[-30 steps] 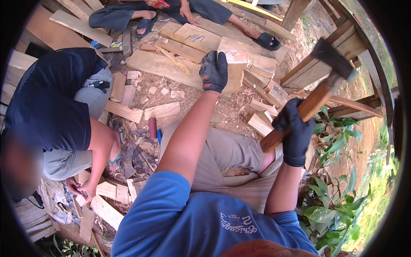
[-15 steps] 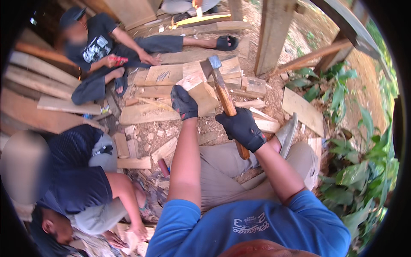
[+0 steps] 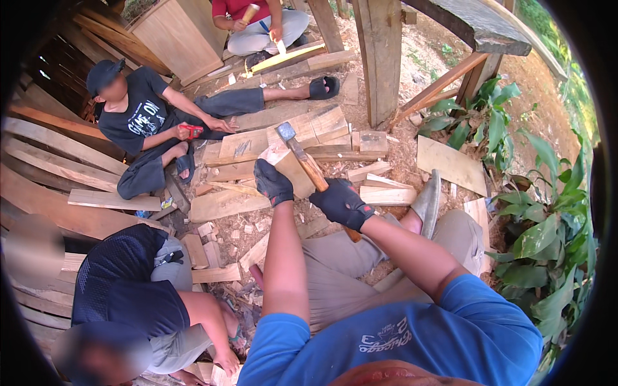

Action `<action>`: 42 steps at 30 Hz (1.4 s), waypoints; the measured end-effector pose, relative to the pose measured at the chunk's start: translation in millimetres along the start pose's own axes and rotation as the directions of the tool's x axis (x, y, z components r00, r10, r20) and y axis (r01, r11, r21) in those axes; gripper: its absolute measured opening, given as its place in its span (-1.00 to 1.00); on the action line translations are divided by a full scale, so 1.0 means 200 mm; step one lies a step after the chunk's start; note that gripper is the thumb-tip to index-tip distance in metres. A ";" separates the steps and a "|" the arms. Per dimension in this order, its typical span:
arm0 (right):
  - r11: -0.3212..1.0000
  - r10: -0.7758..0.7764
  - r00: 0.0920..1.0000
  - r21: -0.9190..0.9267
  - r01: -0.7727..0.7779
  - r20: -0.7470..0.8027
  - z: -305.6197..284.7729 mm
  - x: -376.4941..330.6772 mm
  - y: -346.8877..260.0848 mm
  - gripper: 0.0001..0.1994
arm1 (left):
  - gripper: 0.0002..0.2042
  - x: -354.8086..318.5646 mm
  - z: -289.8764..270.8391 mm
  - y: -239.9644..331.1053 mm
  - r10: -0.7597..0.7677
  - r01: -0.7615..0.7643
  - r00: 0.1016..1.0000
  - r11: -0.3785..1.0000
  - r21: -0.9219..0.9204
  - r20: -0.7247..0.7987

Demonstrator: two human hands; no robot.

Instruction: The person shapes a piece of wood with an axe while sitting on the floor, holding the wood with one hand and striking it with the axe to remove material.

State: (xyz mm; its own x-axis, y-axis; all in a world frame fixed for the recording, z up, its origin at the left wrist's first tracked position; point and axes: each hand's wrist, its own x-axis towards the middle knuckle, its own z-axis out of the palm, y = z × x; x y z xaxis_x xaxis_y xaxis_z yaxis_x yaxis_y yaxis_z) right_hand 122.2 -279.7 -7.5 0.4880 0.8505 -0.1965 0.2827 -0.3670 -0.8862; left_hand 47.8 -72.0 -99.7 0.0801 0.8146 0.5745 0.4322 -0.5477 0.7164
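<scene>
My right hand (image 3: 342,204), in a black glove, is wrapped round the wooden handle of a hatchet (image 3: 308,166). The hatchet's metal head is up and away from me, above the stacked boards, and its blade is mostly turned from view. My left hand (image 3: 273,183), gloved too, grips the left edge of a pale wood block (image 3: 297,179) with a freshly cut upper face. That block stands tilted against the stacked timber (image 3: 251,147) in front of me. How the left fingers lie on its far side is hidden.
A person in dark clothes (image 3: 145,103) sits far left holding something red. Another, in red (image 3: 248,29), works with a mallet and chisel at the back. A third (image 3: 122,276) bends close on my left. A wooden post (image 3: 378,64) and leafy plants (image 3: 541,238) stand right.
The hatchet and my right hand have shifted left, the head lowered toward the block. My left hand stays on the wood. The view has tilted up, showing more of the person in red.
</scene>
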 end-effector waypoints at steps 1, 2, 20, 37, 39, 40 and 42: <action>0.998 -0.062 0.996 0.006 0.062 -0.061 0.02 0.00 0.02 -0.60 | -0.46 0.00 -0.02 0.00 0.038 -0.039 0.999 0.998 0.055 0.022; 0.998 -0.034 0.998 0.046 0.036 -0.047 -0.01 -0.02 -0.04 -0.60 | -0.47 0.01 -0.02 -0.02 0.011 -0.011 1.000 0.999 0.035 -0.008; 0.993 0.097 0.995 0.065 -0.097 0.005 0.02 0.00 0.13 -0.60 | -0.49 0.01 -0.02 -0.06 -0.031 0.029 0.999 0.999 0.034 0.042; 0.939 0.209 0.978 0.279 -0.201 0.001 0.09 0.04 0.18 -0.79 | -0.44 0.03 -0.03 0.04 -0.110 0.111 0.988 0.994 0.001 0.108; 0.937 0.145 0.989 0.326 -0.127 -0.031 0.09 0.00 0.14 -0.77 | -0.44 0.02 -0.08 0.06 -0.128 0.123 0.984 0.991 0.046 0.123; 0.914 0.137 0.990 0.388 -0.116 -0.026 0.06 -0.02 0.07 -0.77 | -0.44 0.10 -0.08 0.06 -0.125 0.124 0.987 0.992 0.015 0.099; 0.898 0.096 0.993 0.437 -0.055 -0.072 -0.02 -0.13 -0.05 -0.79 | -0.43 0.04 -0.07 0.01 -0.174 0.179 0.977 0.983 -0.033 0.122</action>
State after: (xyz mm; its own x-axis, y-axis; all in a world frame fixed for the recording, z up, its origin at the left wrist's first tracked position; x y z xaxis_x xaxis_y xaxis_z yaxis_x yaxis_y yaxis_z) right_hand 109.9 -300.2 9.4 0.5712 0.7819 -0.2498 -0.1338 -0.2115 -0.9682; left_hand 37.0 -68.7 -88.9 0.1133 0.9144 0.3885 0.4097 -0.3993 0.8202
